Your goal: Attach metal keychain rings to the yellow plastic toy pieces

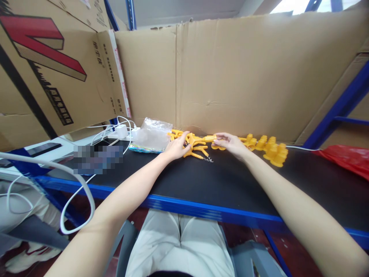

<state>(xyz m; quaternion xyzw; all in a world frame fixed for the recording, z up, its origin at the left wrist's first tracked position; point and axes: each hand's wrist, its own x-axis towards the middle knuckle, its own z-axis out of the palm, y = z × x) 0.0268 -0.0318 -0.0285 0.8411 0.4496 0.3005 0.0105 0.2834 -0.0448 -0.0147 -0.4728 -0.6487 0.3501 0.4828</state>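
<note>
1. A yellow part (pixel 210 138) is pinched in the right hand (pixel 230 144), at the bench's (pixel 201 181) back.
2. The left hand (pixel 176 148), fingers loosely curled, is laid on the yellow pile (pixel 194 145), apparently to steady it.
3. Finished-looking pieces (pixel 271 150) are kept rightward.

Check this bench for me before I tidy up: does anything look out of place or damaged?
The cardboard backing has a small tear near its middle. White cables trail loose off the table's left edge. The yellow parts lie in a loose heap by the right hand and left hand.
</note>
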